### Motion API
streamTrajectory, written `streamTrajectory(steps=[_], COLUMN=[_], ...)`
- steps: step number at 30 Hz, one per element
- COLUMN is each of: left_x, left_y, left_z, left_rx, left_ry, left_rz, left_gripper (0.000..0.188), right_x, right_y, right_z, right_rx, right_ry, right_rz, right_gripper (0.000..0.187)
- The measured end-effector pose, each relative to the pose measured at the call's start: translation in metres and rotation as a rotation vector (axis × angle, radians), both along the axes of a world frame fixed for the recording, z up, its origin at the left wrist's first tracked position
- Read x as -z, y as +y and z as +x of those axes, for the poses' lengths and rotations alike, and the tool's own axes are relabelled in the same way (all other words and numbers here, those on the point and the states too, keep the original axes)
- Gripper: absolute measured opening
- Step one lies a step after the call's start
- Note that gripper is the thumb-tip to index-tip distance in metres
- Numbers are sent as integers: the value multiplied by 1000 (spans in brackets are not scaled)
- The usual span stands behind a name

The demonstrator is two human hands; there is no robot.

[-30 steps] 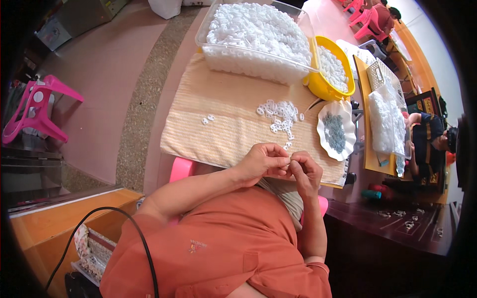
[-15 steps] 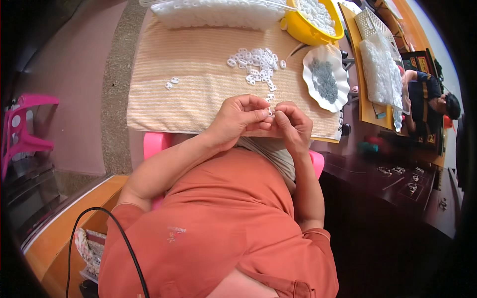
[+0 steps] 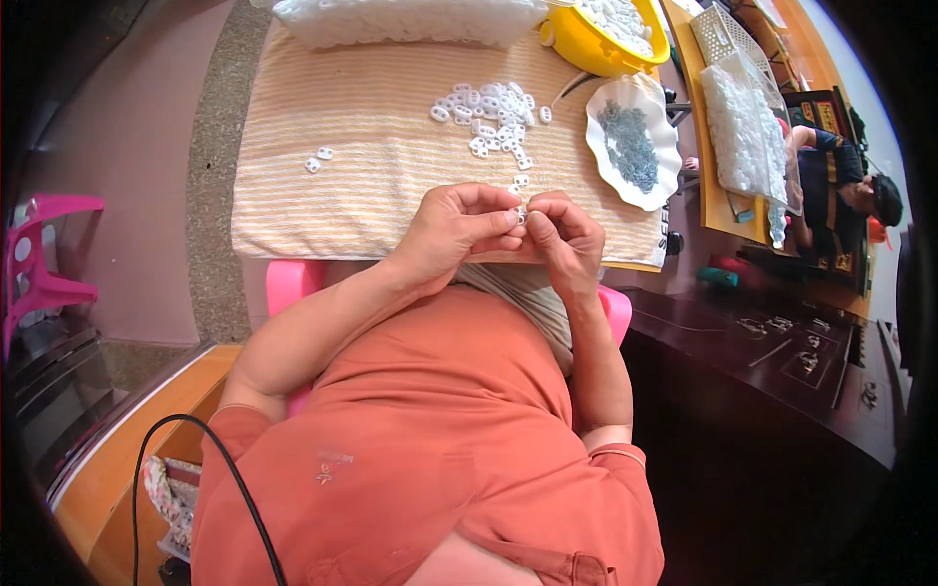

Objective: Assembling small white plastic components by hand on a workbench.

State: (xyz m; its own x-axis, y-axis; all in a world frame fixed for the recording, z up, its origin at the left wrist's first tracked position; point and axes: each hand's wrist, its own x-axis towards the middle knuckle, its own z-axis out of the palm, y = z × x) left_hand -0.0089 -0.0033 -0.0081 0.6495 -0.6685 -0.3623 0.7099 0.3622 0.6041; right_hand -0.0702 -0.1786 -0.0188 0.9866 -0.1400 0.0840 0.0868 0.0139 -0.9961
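Note:
My left hand (image 3: 461,227) pinches a small white two-holed plastic piece (image 3: 521,219) near the table's front edge. Its far end is covered by my fingers. My right hand (image 3: 569,234) meets it from the other side, thumb and forefinger pressed together at the piece; whatever lies between those fingertips is too small to make out. Just beyond my fingers is another white piece (image 3: 521,180), close to a loose pile of white two-holed pieces (image 3: 498,109). A pair of white pieces (image 3: 319,158) lies apart on the left.
A striped cloth (image 3: 342,210) covers the table. A scalloped white dish (image 3: 657,195) of small grey parts is at the right, below a yellow basin (image 3: 559,49). A clear tub of white pieces (image 3: 401,21) stands at the far edge. Another person (image 3: 831,195) sits at the right.
Both hands stay together at the small piece, fingers slightly shifted. The whole view has drifted a little, so table and hands sit slightly more to the left.

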Motion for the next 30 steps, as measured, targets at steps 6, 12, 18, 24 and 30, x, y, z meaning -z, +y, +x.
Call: streamTrajectory(steps=[6,12,18,24,30], left_x=[1,1,0,0,2], left_y=[1,0,0,0,0], left_z=[1,0,1,0,-2], left_rx=[6,-5,3,4,4], left_ry=[-14,-20,-15,-16,-24], left_rz=[12,17,35,38,34], left_gripper=[16,16,16,17,17], right_x=[-6,-6,-5,-2,-2], right_y=[3,3,2,1,-1], right_z=[1,1,1,1,2], right_rx=[-2,-6,7,-19,-42], right_ry=[14,19,43,19,-7], right_rz=[48,65,57,46,-17], right_gripper=[7,6,5,5,5])
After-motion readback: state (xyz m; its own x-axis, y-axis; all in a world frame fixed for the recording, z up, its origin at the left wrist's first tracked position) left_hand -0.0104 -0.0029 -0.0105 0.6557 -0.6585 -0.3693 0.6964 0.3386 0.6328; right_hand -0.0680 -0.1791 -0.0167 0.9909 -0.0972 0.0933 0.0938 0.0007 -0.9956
